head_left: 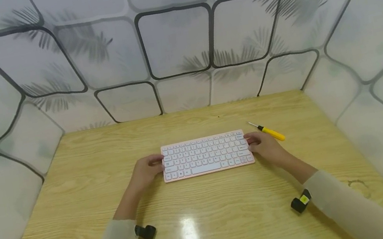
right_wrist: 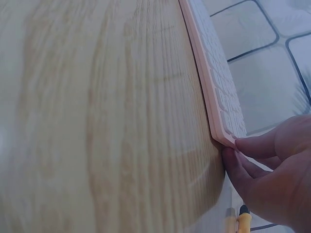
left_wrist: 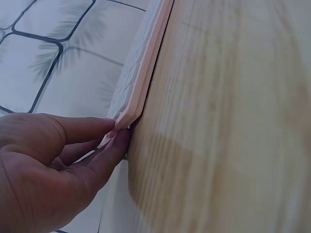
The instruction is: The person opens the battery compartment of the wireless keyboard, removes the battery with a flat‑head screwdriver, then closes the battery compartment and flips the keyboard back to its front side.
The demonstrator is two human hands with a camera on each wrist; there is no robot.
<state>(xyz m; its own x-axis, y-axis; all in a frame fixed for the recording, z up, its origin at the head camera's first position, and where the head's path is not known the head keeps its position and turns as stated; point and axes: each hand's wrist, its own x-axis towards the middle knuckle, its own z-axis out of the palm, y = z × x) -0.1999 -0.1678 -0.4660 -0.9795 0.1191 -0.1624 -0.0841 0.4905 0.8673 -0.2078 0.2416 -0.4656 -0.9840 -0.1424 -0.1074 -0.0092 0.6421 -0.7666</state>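
A pink-edged keyboard [head_left: 207, 156] with white keys sits around the middle of the wooden counter [head_left: 221, 199]. The left hand [head_left: 145, 172] pinches its left end between thumb and fingers, the right hand [head_left: 266, 147] its right end likewise; a yellow-handled screwdriver [head_left: 272, 132] lies just beyond the right hand.

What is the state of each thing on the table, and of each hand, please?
Keyboard: keys facing up, held at both short ends.
Screwdriver: lying on the table, not held.
Left hand: pinching the keyboard's left end.
Right hand: pinching its right end.
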